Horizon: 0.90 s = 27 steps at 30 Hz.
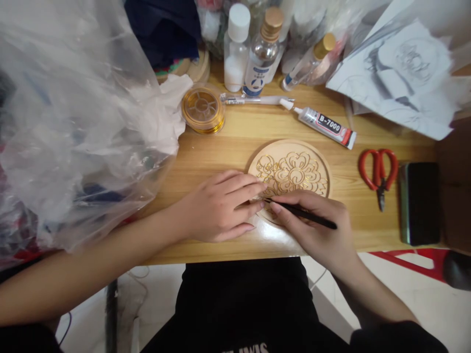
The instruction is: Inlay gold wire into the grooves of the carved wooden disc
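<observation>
A round wooden plaque (290,147) lies on the table, with a flower pattern outlined in gold wire across its face. My left hand (224,206) rests flat at the plaque's left edge, its fingers stretched out and their tips on its lower left part. Pinched in my right hand (316,220) are black tweezers (312,214), pointing left. Their tips meet the plaque close to my left fingertips; what lies between the tips is too small to make out. My hands cover the plaque's lower part.
Behind the plaque are a spool of gold wire (203,110), a pen (257,100), a B-7000 glue tube (326,126) and bottles (257,63). Red-handled pliers (379,171) and a dark tin (419,203) lie right. A large plastic bag (81,122) covers the left side; printed papers (401,73) stand back right.
</observation>
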{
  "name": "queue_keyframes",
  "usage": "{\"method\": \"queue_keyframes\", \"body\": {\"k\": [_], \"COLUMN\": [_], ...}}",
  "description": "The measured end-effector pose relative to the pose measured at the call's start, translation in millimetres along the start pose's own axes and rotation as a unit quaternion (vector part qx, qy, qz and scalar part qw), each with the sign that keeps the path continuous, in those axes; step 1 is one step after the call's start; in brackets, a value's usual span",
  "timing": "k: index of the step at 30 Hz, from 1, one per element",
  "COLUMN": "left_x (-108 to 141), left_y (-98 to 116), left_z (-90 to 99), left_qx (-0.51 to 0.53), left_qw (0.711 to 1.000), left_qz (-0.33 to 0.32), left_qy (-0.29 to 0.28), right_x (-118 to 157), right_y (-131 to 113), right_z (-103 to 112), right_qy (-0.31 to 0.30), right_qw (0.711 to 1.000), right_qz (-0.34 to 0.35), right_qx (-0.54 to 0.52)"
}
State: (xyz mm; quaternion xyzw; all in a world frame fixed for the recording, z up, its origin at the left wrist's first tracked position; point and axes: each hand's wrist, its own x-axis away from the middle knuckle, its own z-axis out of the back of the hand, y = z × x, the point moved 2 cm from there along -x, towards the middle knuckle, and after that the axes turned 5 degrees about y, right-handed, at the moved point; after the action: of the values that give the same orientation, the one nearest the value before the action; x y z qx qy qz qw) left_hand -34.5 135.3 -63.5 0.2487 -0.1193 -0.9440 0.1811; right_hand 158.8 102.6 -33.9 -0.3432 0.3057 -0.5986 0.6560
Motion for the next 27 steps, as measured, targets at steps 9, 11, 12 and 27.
{"method": "queue_keyframes", "body": {"k": [9, 11, 12, 27], "left_x": [-3.2, -2.9, -2.6, -2.6], "left_y": [1.8, 1.1, 0.6, -1.1], "left_z": [4.3, 3.5, 2.9, 2.3], "left_qx": [0.021, 0.026, 0.028, 0.036], "left_qw": [0.999, 0.999, 0.999, 0.999], "left_qz": [0.024, 0.027, 0.029, 0.036], "left_qy": [-0.013, -0.006, -0.005, -0.016], "right_x": [-0.3, -1.5, -2.1, -2.0], "right_y": [-2.0, -1.6, -1.6, 4.6], "right_z": [0.3, 0.7, 1.0, 6.8], "right_qy": [-0.011, -0.017, -0.018, 0.002], "right_qw": [0.998, 0.998, 0.997, 0.997], "right_qz": [0.046, 0.06, 0.068, 0.079], "right_qx": [0.029, 0.029, 0.029, 0.02]}}
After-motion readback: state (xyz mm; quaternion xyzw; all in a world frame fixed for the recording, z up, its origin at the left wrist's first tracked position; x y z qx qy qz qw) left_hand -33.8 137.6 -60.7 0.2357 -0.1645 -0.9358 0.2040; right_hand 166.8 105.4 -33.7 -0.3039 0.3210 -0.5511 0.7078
